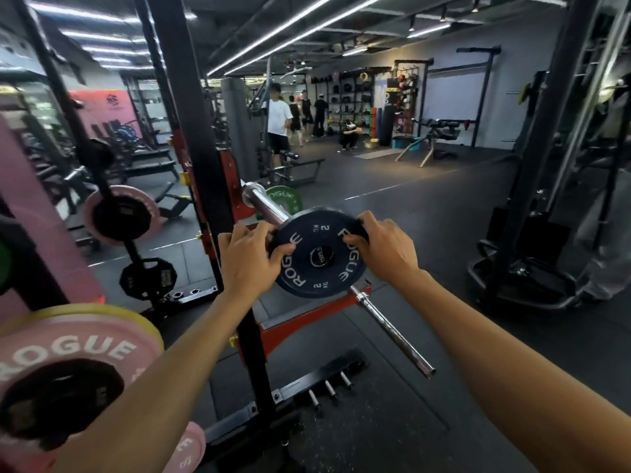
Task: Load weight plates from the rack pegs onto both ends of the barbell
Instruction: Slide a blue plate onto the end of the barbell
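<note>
A small dark blue 2 kg plate [319, 268] with white ROGUE lettering is held upright between both hands at the end of the barbell's chrome sleeve [266, 206]. The sleeve's labelled end cap shows in the plate's centre hole. My left hand [251, 259] grips the plate's left rim, thumb on its face. My right hand [384, 249] grips the upper right rim, fingers curled over the edge. The sleeve runs back and left towards the rack upright [191, 131]. Large pink ROGUE plates [78, 356] hang on rack pegs at lower left.
Another pink plate [119, 216] and a small black plate [146, 278] sit on a slanted post at left. A green plate [285, 201] shows behind the sleeve. A thin chrome bar [392, 332] juts out below the blue plate. People [280, 121] stand far back.
</note>
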Motion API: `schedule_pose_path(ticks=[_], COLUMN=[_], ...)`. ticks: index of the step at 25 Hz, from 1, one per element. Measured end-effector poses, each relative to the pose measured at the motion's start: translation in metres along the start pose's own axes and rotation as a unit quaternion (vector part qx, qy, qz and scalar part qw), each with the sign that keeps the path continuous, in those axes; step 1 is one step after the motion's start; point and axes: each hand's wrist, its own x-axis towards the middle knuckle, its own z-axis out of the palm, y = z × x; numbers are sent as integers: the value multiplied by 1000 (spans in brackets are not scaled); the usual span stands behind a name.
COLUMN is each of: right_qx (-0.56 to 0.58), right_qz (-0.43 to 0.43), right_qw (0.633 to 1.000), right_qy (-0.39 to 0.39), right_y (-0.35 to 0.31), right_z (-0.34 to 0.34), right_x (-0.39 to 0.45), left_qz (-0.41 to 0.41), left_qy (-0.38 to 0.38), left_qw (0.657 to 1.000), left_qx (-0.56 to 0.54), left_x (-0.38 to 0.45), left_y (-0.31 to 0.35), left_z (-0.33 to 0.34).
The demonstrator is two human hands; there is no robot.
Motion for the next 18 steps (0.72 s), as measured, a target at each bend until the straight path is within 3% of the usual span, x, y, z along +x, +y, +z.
schedule_pose_path(ticks=[7,13,18], right_qx=[81,83,50], right_qz=[-71,-98,-105], right_qw=[993,990,993], right_qy=[-39,-59,-8], right_y=[27,22,34], right_z=[22,30,29], right_x=[34,50,44], left_qz=[-68,-167,-148], left_qy=[54,9,59], left_qw=[993,975,966], left_qx=[84,143,206], left_x=[-11,-16,-24], left_y=[24,45,52], left_z=[2,2,-8])
